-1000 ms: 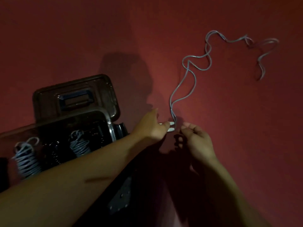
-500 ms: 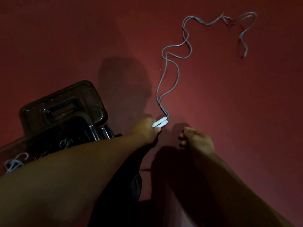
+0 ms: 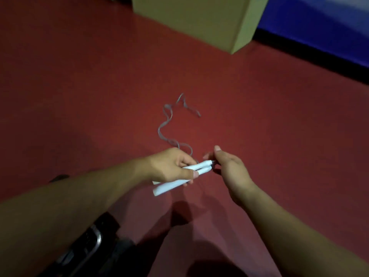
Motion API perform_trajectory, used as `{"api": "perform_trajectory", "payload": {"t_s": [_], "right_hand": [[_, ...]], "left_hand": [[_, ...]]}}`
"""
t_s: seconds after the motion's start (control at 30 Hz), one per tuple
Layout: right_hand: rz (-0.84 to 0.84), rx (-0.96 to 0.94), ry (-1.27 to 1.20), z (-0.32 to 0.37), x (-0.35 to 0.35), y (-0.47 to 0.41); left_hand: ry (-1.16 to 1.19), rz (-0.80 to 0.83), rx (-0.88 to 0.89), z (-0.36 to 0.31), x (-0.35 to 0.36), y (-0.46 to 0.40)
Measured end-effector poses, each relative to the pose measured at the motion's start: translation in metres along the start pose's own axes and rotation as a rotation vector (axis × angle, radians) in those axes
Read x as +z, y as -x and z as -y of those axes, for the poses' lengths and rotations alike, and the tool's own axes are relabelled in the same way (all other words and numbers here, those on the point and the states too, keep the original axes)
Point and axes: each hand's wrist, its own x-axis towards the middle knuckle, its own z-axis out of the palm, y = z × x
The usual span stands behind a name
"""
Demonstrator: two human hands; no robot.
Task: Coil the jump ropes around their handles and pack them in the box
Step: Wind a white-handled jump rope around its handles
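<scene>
- While we hold the two white cylindrical jump-rope handles point(image 3: 180, 177) side by side above the red carpeted floor point(image 3: 79, 96), their long axis runs on a diagonal, from the blunt ends at lower left up to the dark rope ends at upper right.
- Our left hand point(image 3: 171, 166) grips both handles around their middle, fingers curled over them and thumb pressed along the near one.
- Our right hand point(image 3: 227, 166) sits just beside the dark tips, thumb raised and fingers curled toward the tips; whether they pinch the rope there we cannot tell.
- From the tips the thin grey rope point(image 3: 169, 124) trails away from us across the floor in loose wavy bends, ending in a small loop.
- Well beyond the rope stands a tan cardboard box point(image 3: 199, 19), with a blue panel point(image 3: 319, 27) to its right.
- At lower left, under our left forearm, part of a dark plastic case point(image 3: 87, 244) shows.
</scene>
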Motion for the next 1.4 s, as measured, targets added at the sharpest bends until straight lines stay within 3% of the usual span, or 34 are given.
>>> {"api": "perform_trajectory", "payload": {"t_s": [0.27,0.4,0.53,0.63,0.7,0.77,0.87,0.93,1.4], "right_hand": [[0.081,-0.229,0.021,0.098,-0.078,0.094],[-0.031,-0.276,0.078,0.116,-0.113,0.131],[-0.207,-0.255,0.004,0.124,-0.131,0.148],[-0.35,-0.25,-0.117,0.125,-0.139,0.151],[-0.381,-0.242,-0.215,0.124,-0.139,0.148],[-0.376,-0.22,-0.301,0.114,-0.132,0.144],[-0.316,-0.133,-0.373,0.092,-0.112,0.131],[-0.233,-0.08,-0.343,0.09,-0.1,0.121],[0.136,-0.13,-0.285,0.107,-0.052,0.072]], "left_hand": [[-0.114,0.03,0.137,-0.141,0.013,0.039],[-0.177,-0.033,0.208,-0.181,0.037,0.051],[-0.245,-0.41,0.224,-0.181,0.052,0.039],[-0.038,-0.675,0.241,-0.168,0.065,0.036],[0.215,-0.614,0.125,-0.167,0.073,0.041],[0.398,-0.383,-0.045,-0.168,0.078,0.048],[0.457,-0.128,-0.098,-0.163,0.08,0.048],[0.49,-0.067,-0.103,-0.158,0.077,0.041],[0.765,-0.287,0.005,-0.137,0.033,0.018]]}}
